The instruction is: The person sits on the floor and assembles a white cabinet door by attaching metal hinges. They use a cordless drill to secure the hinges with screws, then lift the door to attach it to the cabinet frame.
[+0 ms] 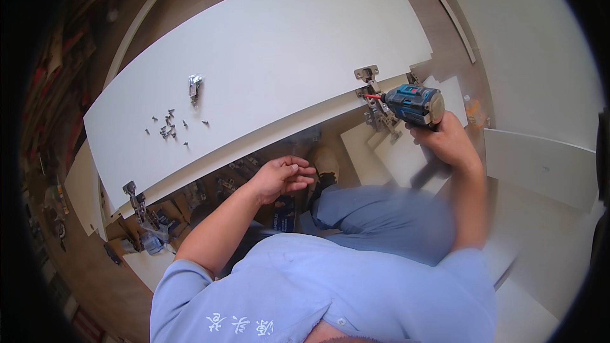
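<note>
My right hand (447, 140) is wrapped round the grip of a blue and black cordless drill (412, 103). Its red bit points left, with the tip at a metal cabinet hinge (375, 96) on the near edge of a long white panel (279, 32), toward the right end. Whether the tip touches a screw is too small to tell. My left hand (284, 178) hovers off the panel's near edge, fingers loosely curled and apart, holding nothing. A second hinge (134, 198) sits at the panel's near left corner. Several loose screws (168, 128) and a bagged hinge (195, 90) lie on the panel.
White boards (406, 155) lie on the floor under the drill. A white panel (540, 165) stands at the right by the wall. Boxes and hardware (162, 225) crowd the floor at the left, below the panel. An orange-tinted bottle (473, 112) is near the right wall.
</note>
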Available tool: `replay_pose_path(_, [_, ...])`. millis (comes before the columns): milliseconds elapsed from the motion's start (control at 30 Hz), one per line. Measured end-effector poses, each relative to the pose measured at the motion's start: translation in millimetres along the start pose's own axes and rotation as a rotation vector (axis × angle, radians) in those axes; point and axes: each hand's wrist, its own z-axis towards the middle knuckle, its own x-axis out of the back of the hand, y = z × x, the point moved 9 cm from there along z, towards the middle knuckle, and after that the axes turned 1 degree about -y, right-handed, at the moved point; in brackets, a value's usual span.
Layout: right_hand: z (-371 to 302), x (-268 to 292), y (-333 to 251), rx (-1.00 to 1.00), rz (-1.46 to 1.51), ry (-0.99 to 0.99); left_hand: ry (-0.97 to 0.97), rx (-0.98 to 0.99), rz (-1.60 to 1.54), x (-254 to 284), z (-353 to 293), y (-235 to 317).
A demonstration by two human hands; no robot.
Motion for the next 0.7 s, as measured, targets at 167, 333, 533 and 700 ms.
replay_pose_path(167, [1.7, -0.2, 5.3, -0.018, 0.006, 0.006, 0.004, 0.014, 0.022, -0.3, -2.0, 0.2])
replay_pose_path(333, [1.4, -3.5, 1.9, 0.006, 0.04, 0.005, -0.006, 0.008, 0.023, 1.8, -5.1, -3.7])
replay_pose_path(533, [0.3, -2.1, 0.1, -0.007, -0.006, -0.003, -0.002, 0.013, 0.038, 5.9, -7.8, -6.7])
replay_pose_path(700, [1.0, -3.9, -1.8, 0.006, -0.015, 0.004, -0.013, 0.006, 0.026, 7.5, -7.7, -6.9])
